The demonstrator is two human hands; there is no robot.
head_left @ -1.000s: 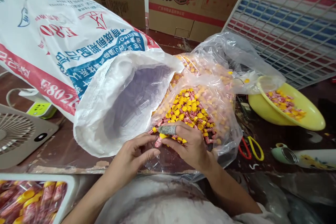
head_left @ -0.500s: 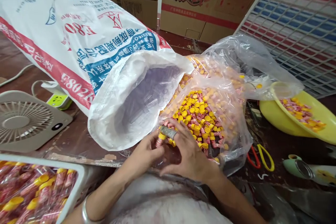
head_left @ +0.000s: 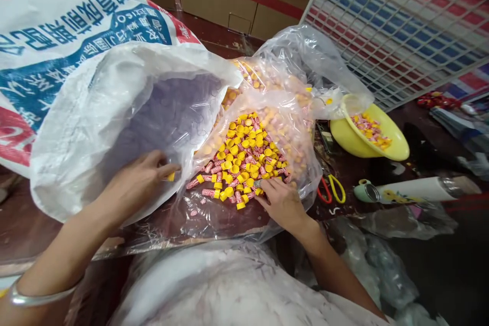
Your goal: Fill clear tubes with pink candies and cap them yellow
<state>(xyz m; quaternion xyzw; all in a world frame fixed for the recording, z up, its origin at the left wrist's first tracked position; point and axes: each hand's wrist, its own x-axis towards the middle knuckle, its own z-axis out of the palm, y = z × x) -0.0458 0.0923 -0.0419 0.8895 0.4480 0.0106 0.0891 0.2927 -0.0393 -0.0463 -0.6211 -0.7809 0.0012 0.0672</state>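
Note:
My left hand (head_left: 139, 181) is inside the mouth of a large white woven sack (head_left: 76, 81), its fingers closed on a small yellow-capped piece (head_left: 171, 177). Most of that piece is hidden. Over on the right, my right hand (head_left: 284, 204) touches the near edge of a pile of small red-and-white patterned tubes with yellow caps (head_left: 244, 145). Its thumb and fingers are apart, and a grey wrap shows on one finger. The pile spills from a clear plastic bag (head_left: 298, 117) that lies against the sack.
A yellow bowl (head_left: 397, 137) with similar pieces stands to the right. Scissors with red and yellow handles (head_left: 336, 188) lie near a pale bottle-like object (head_left: 412, 191). Behind are cardboard boxes (head_left: 217, 0) and a white wire rack (head_left: 385, 25). Plastic bags (head_left: 385, 260) hang below the table edge.
My hands were together over the pile around a capped tube. My left hand has moved left into the sack; my right stays at the pile. The view has shifted right and closer.

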